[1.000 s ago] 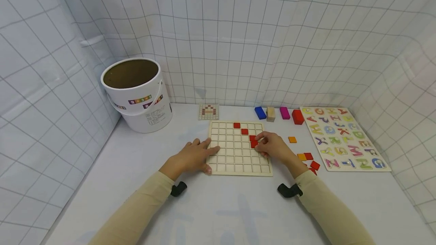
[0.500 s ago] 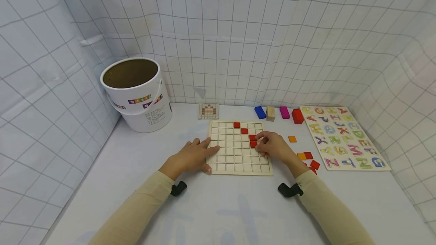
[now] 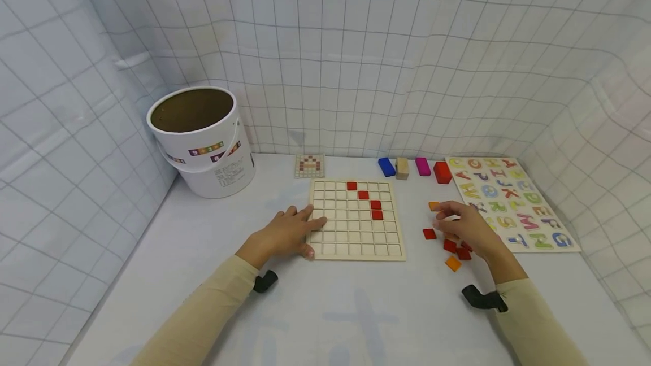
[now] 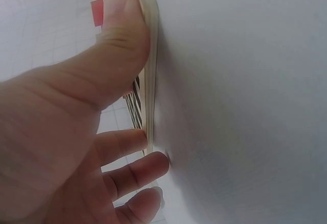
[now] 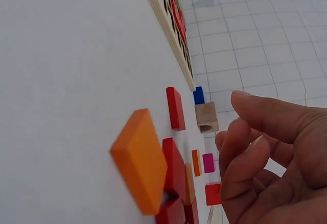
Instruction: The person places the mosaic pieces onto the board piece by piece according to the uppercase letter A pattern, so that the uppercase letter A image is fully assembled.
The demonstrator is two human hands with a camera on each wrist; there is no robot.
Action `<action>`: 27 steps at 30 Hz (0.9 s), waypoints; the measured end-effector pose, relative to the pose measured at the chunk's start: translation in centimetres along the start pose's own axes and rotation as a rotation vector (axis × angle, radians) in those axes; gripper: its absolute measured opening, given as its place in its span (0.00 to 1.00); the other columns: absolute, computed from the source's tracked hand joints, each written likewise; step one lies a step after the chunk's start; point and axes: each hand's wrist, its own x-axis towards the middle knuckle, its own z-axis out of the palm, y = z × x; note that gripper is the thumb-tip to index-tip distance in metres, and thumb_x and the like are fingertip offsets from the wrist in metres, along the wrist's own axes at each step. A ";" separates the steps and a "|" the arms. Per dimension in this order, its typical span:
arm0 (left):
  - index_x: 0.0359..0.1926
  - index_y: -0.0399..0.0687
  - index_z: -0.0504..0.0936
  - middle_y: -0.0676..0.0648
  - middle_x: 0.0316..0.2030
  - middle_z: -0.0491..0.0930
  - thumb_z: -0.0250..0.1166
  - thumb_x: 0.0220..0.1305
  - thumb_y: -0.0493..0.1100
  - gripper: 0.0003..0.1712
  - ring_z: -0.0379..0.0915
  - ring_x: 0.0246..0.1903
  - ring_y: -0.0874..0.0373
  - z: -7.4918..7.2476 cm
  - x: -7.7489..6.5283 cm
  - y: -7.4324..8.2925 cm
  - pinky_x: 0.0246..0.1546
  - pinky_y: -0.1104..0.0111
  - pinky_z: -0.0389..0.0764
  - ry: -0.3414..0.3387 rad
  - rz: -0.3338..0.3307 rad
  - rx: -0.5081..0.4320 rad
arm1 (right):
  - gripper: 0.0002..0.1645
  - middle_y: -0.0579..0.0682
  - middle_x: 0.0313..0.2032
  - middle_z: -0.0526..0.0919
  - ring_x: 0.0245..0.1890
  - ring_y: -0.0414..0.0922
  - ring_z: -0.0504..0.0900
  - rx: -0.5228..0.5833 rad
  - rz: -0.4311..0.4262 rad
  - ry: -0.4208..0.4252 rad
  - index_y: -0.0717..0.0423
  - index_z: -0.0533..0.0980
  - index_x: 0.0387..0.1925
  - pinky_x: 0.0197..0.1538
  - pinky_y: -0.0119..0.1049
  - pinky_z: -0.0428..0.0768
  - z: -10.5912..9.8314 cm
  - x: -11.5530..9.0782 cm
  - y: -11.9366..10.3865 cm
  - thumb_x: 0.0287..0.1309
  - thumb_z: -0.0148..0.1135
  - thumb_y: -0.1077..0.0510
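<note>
Head view: the left hand [image 3: 285, 233] rests, fingers spread, on the left edge of a grid board [image 3: 351, 236], which lies flat on the worktop [image 3: 325, 298] with four red tiles [image 3: 376, 205] in its cells. To the board's right, the right hand [image 3: 465, 225] hovers above loose red pieces [image 3: 429, 234] and orange pieces [image 3: 453, 264], its fingers loosely bent and gripping nothing. A letter board [image 3: 534, 208] lies just beyond that hand.

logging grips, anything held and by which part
No hold shows: the right hand is near the tiles; the left hand rests on the board at its left edge.
</note>
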 end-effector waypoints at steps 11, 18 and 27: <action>0.78 0.61 0.62 0.37 0.78 0.54 0.72 0.53 0.63 0.53 0.59 0.67 0.37 0.0 0.1 0.0 0.65 0.42 0.62 0.000 -0.007 -0.002 | 0.28 0.60 0.60 0.77 0.53 0.56 0.76 -0.100 -0.026 -0.038 0.57 0.74 0.64 0.45 0.37 0.81 0.8 -0.6 1.0 0.66 0.67 0.53; 0.79 0.62 0.61 0.38 0.79 0.53 0.71 0.54 0.63 0.53 0.58 0.69 0.37 0.1 0.2 0.0 0.67 0.41 0.61 -0.006 -0.011 -0.005 | 0.25 0.59 0.55 0.79 0.50 0.53 0.75 -0.241 -0.015 -0.009 0.59 0.75 0.63 0.47 0.37 0.78 1.3 -0.5 0.4 0.66 0.66 0.57; 0.79 0.62 0.61 0.38 0.79 0.53 0.72 0.53 0.63 0.53 0.58 0.69 0.37 0.0 0.1 0.1 0.67 0.41 0.61 -0.007 -0.021 -0.005 | 0.16 0.58 0.50 0.80 0.46 0.52 0.75 -0.296 -0.002 -0.019 0.56 0.81 0.53 0.40 0.37 0.78 1.8 -0.7 -0.4 0.65 0.67 0.58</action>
